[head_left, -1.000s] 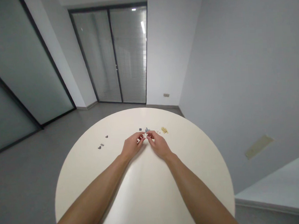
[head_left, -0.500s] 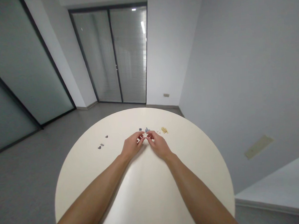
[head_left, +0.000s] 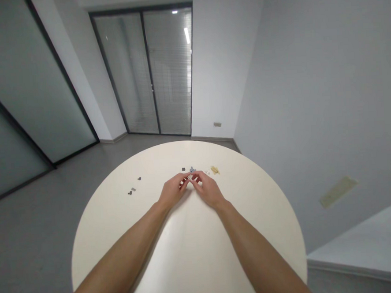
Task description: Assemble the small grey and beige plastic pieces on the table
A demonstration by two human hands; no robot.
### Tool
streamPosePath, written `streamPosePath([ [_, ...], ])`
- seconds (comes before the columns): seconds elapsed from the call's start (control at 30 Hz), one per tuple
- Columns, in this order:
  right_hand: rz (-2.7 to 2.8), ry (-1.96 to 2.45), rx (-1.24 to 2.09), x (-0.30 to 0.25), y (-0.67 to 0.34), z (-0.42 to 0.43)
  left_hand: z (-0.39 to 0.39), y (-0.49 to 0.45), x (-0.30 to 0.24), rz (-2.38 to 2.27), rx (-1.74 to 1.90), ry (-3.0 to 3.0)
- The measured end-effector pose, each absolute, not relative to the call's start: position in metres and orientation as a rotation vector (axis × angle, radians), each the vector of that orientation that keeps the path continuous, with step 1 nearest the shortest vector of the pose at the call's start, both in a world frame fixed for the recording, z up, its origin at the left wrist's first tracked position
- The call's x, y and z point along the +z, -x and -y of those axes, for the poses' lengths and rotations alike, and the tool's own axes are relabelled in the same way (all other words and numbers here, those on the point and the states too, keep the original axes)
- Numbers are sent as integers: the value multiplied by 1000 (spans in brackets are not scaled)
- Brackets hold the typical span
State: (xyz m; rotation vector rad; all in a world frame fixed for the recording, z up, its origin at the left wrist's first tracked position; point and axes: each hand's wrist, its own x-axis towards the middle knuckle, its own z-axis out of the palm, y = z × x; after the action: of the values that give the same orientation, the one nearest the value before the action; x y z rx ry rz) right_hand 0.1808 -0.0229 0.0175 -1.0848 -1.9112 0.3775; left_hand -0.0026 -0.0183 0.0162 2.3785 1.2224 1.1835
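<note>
Left hand [head_left: 172,187] and right hand [head_left: 208,189] nearly meet, fingertips pinched closed on a small white piece [head_left: 190,177] over the table [head_left: 202,256]. Single part or several joined: cannot tell. Just beyond the white piece: blue-grey cluster [head_left: 192,169], dark square piece [head_left: 183,169]. Right of it: white bits [head_left: 207,172], then yellow pieces [head_left: 214,169]. Well left of it: small dark pieces [head_left: 130,193]. These all lie unhandled, apart from it.

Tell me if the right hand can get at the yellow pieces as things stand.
Probably yes: the yellow pieces lie just beyond the right hand with nothing visible covering them, though that hand seems occupied with a small white piece.
</note>
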Motion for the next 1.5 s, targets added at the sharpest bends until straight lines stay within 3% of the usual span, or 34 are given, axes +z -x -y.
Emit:
streamPosePath([
  [1.5, 1931, 1093, 290, 22, -180, 26, 20, 2, 17, -1250, 1185, -2316],
])
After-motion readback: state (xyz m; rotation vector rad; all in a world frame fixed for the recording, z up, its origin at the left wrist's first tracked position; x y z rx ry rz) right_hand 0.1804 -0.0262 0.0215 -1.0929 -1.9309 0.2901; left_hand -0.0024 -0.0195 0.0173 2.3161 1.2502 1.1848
